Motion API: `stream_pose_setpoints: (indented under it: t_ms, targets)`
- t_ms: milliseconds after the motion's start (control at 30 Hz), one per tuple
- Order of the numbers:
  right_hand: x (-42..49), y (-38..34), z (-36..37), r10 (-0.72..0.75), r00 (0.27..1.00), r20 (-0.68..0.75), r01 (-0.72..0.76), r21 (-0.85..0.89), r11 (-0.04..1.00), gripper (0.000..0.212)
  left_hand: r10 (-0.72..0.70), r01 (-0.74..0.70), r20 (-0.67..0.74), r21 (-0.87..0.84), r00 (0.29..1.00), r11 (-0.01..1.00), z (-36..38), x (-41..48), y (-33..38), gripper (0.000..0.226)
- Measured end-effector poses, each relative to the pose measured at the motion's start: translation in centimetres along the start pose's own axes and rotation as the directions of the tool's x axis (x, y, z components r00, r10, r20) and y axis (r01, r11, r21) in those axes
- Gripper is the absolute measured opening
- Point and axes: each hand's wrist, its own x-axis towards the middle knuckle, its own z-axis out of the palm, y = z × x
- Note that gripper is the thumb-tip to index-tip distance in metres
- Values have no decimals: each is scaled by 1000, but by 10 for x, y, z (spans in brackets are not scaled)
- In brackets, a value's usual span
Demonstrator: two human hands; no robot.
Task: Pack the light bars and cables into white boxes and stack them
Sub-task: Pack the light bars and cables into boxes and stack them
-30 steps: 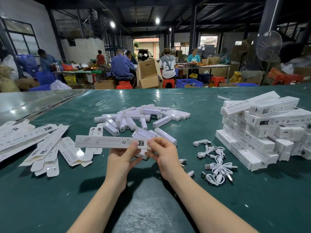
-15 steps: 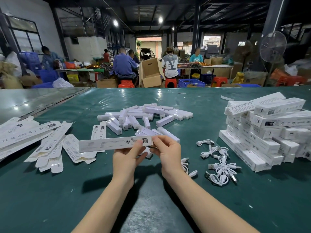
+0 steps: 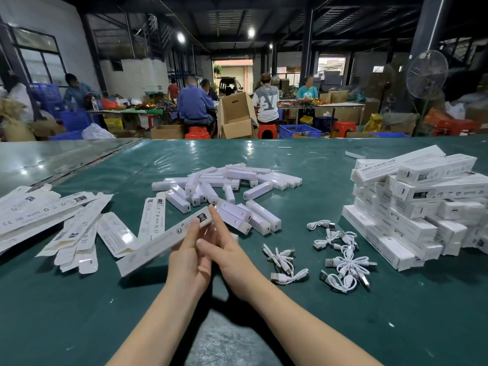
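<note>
White box (image 3: 169,240) is held above the table (image 3: 79,313), tilted, far end raised toward the light bar pile. Left hand (image 3: 188,260) is wrapped around the box's upper end, thumb on its printed face. Right hand (image 3: 232,257) is pressed against the left hand, forefinger laid on the box's end; grip by the right can't be confirmed, fingers are extended, not clenched. Flat unfolded boxes (image 3: 76,233) are spread left of the held box. Coiled white cables (image 3: 335,260) are scattered right of it. Light bars (image 3: 224,191) are heaped just beyond its far end. Packed boxes (image 3: 417,207) are stacked far right of it, past the cables. Other workers are seated at benches beyond the table's far edge
</note>
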Motion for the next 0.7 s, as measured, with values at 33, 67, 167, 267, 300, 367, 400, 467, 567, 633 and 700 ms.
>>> stream_pose_setpoints:
  t_ms: [33, 67, 167, 267, 300, 367, 400, 467, 567, 633, 700]
  targets:
    - [0, 1, -1, -4, 1000, -18, 3, -35, 999, 67, 4, -4, -13, 27, 1000, 1000, -1, 0, 0, 35]
    - [0, 1, -2, -15, 998, -53, 13, -49, 999, 64, 14, -12, -27, 66, 1000, 998, -2, 0, 0, 30]
    - [1, -2, -2, -89, 958, -273, 74, -66, 995, 42, 122, -110, -26, 284, 992, 953, -1, -2, 0, 13]
    - [5, -8, -12, -73, 944, -320, 33, -128, 991, 25, 296, -266, 46, 586, 954, 765, -1, -2, 2, 8]
    - [6, -11, -17, -7, 968, -251, -22, -113, 993, 22, 340, -307, 78, 647, 937, 698, -2, -1, 3, 5]
    - [6, -17, -30, 154, 982, -113, -167, -111, 980, 22, 360, -338, 126, 706, 925, 622, -4, -2, 5, 9]
    - [6, -20, -36, 239, 969, -67, -245, -119, 962, 25, 349, -342, 149, 727, 925, 595, -5, -3, 4, 15]
    - [5, -23, -43, 361, 933, -2, -361, -44, 932, 29, 329, -352, 190, 756, 925, 552, -6, -5, 2, 26]
    - [10, -31, -56, 393, 917, -74, -362, 260, 895, 26, 303, -336, 193, 764, 933, 550, -2, -4, 2, 35]
    - [15, -42, -69, 409, 900, -152, -278, 524, 805, 16, 291, -289, 140, 770, 946, 568, -2, -2, 3, 33]
    - [16, -52, -86, 403, 874, -272, -64, 758, 649, 9, 268, -252, 109, 773, 957, 582, -3, -1, 4, 32]
